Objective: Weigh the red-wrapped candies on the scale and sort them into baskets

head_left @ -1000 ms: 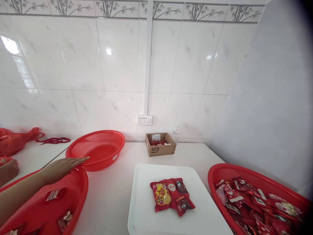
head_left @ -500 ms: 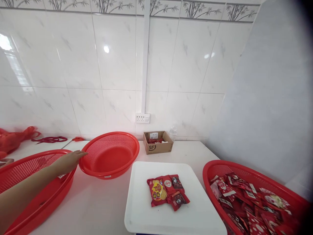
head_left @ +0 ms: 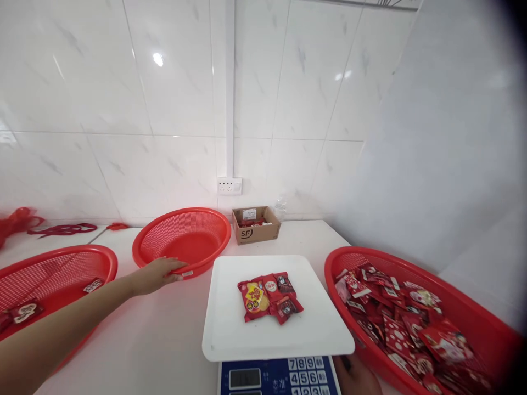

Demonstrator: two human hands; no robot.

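My left hand (head_left: 158,276) reaches in from the left and grips the near rim of a round red plastic basket (head_left: 148,230), fingers over the edge and thumb below it. My right hand (head_left: 358,377) is at the right side of a digital scale (head_left: 278,376), partly cut off by the frame, its fingers mostly hidden. On the scale's white tray (head_left: 230,345) lie several red snack packets, one with a yellow label (head_left: 255,299), the others small and dark red (head_left: 284,307).
A red basket full of red snack packets (head_left: 411,312) stands at the right. Another red basket (head_left: 107,258) at the left holds a few packets. Behind the scale sits a small cardboard box (head_left: 257,233). Red bags and a purple strap (head_left: 68,229) lie at the far left.
My left hand has moved right, from between the two baskets to the near rim of the round one. My right hand has come into view beside the scale. The view has tilted down.
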